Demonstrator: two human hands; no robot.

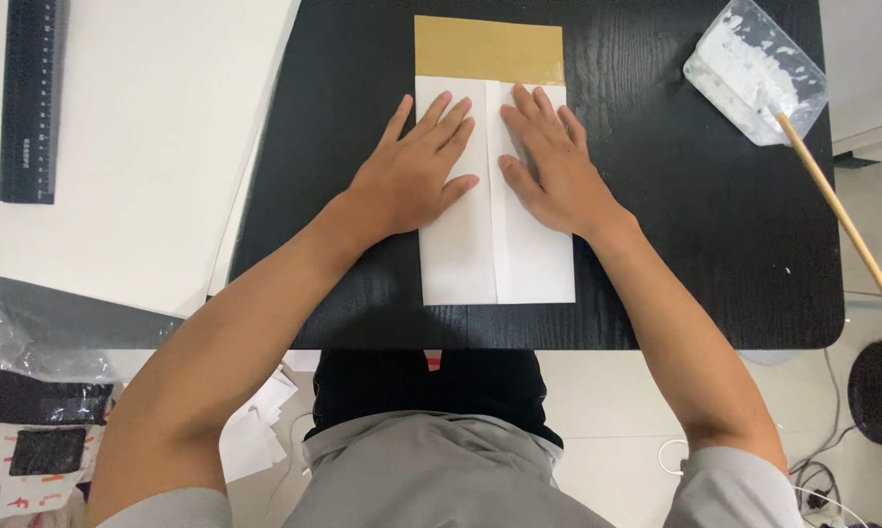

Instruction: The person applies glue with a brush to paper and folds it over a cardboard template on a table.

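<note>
Both forearms are stretched over the black table point(675, 244); left hand point(416, 176) and right hand point(553, 171) are laid flat, fingers spread, on folded paper point(538, 264) at table centre. Paper is judged light, thin, easily creased, best pinched at its edges

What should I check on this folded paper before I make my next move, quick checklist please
1. Left hand flat on the left flap of the folded paper: ok.
2. Right hand flat on the right flap: ok.
3. Flap edges meet along the centre seam: ok where visible; under the hands, cannot tell.
4. Gold strip uncovered at the top: ok.
5. Paste tray and wooden stick apart from the paper: ok.
6. Creases pressed sharp: cannot tell.
</note>
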